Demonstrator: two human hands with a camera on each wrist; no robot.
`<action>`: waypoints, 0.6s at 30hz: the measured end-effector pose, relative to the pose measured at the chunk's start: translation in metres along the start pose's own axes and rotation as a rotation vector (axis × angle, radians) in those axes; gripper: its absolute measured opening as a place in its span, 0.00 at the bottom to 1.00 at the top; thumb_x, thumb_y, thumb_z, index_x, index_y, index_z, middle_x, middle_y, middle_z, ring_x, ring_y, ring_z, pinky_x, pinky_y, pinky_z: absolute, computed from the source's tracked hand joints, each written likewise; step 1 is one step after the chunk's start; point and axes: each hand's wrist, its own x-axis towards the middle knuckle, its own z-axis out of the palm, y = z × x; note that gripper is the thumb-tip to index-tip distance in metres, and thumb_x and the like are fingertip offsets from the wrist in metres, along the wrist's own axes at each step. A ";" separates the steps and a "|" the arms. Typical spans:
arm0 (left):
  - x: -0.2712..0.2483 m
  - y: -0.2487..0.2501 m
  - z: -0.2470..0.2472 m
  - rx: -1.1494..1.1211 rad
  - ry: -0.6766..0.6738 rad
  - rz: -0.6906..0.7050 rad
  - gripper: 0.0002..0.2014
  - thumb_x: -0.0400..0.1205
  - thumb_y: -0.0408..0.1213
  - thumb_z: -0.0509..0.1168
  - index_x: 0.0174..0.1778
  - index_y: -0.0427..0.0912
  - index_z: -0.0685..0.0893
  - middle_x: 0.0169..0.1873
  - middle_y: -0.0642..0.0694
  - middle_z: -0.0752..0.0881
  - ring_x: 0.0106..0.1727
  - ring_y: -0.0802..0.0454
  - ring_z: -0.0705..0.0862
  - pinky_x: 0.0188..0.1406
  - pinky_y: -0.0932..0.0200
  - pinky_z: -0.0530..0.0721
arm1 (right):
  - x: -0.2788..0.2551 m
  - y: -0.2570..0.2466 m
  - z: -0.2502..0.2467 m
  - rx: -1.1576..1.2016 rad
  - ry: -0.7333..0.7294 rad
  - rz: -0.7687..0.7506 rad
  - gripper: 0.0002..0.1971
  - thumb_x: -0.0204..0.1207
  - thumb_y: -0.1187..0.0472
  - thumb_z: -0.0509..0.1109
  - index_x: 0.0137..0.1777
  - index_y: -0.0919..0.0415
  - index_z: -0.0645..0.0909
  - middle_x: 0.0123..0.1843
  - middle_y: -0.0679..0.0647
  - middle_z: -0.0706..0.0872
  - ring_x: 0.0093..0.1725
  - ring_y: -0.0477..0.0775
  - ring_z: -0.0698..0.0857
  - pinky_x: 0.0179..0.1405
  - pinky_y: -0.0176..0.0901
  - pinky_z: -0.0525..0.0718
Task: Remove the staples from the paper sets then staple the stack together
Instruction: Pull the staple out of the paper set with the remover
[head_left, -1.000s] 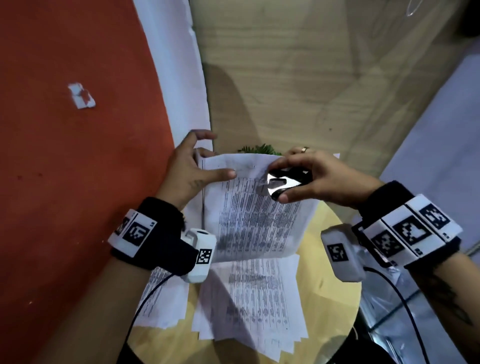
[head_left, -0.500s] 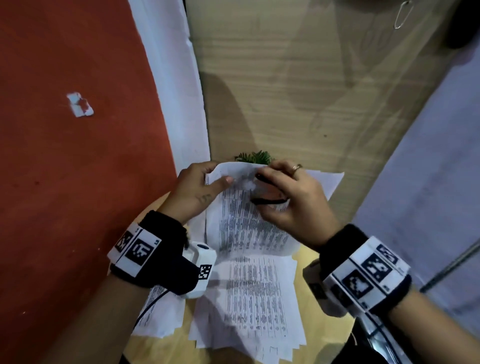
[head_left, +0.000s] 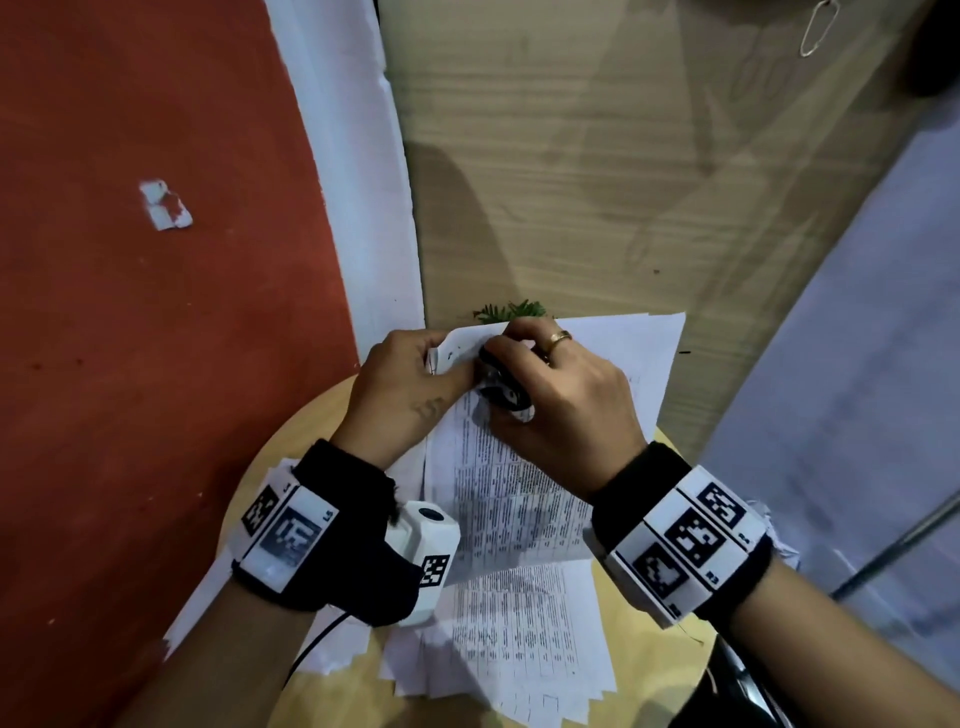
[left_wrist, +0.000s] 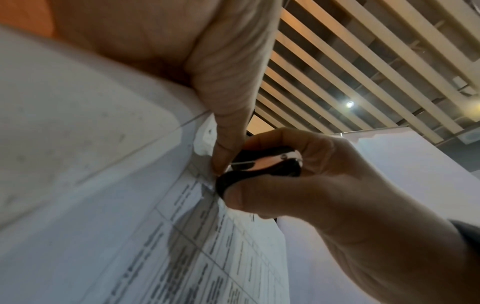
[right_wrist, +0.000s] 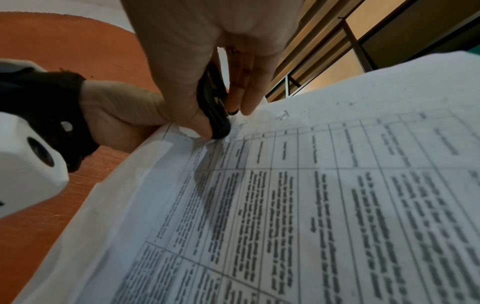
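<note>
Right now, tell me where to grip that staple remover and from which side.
Pinch the staple remover across its two black outer pads, thumb against fingers, as the right hand does. Come from the right, since its jaws face left into the paper set's corner, pinned by the left hand.

Printed paper set (head_left: 498, 499) tilted above loose sheets (head_left: 519, 639); black staple remover (left_wrist: 259, 164) at its top corner.

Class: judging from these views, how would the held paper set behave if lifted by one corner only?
The paper set would probably flop: its lower part already sags toward the table. It looks light, since the left hand pinches just the top corner. That corner seems ragged, so it may tear further.
</note>
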 end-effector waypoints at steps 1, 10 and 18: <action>-0.001 0.001 0.000 0.001 0.002 0.004 0.21 0.61 0.64 0.69 0.48 0.61 0.87 0.44 0.45 0.92 0.52 0.41 0.89 0.54 0.34 0.84 | 0.000 0.001 0.000 0.005 0.001 -0.006 0.20 0.52 0.66 0.80 0.47 0.65 0.85 0.48 0.60 0.86 0.34 0.61 0.85 0.16 0.43 0.80; -0.003 0.007 -0.003 -0.015 0.009 0.045 0.19 0.61 0.63 0.68 0.47 0.64 0.86 0.42 0.48 0.91 0.47 0.50 0.88 0.55 0.36 0.84 | 0.005 0.002 -0.004 0.008 0.005 -0.057 0.19 0.53 0.64 0.76 0.47 0.66 0.86 0.48 0.61 0.87 0.35 0.61 0.86 0.19 0.39 0.79; -0.008 0.017 -0.012 -0.073 -0.052 0.028 0.21 0.64 0.54 0.71 0.47 0.45 0.90 0.39 0.50 0.90 0.43 0.59 0.84 0.51 0.52 0.83 | 0.008 0.005 -0.005 0.021 0.039 -0.114 0.17 0.54 0.65 0.78 0.45 0.67 0.86 0.45 0.61 0.88 0.32 0.62 0.85 0.20 0.40 0.80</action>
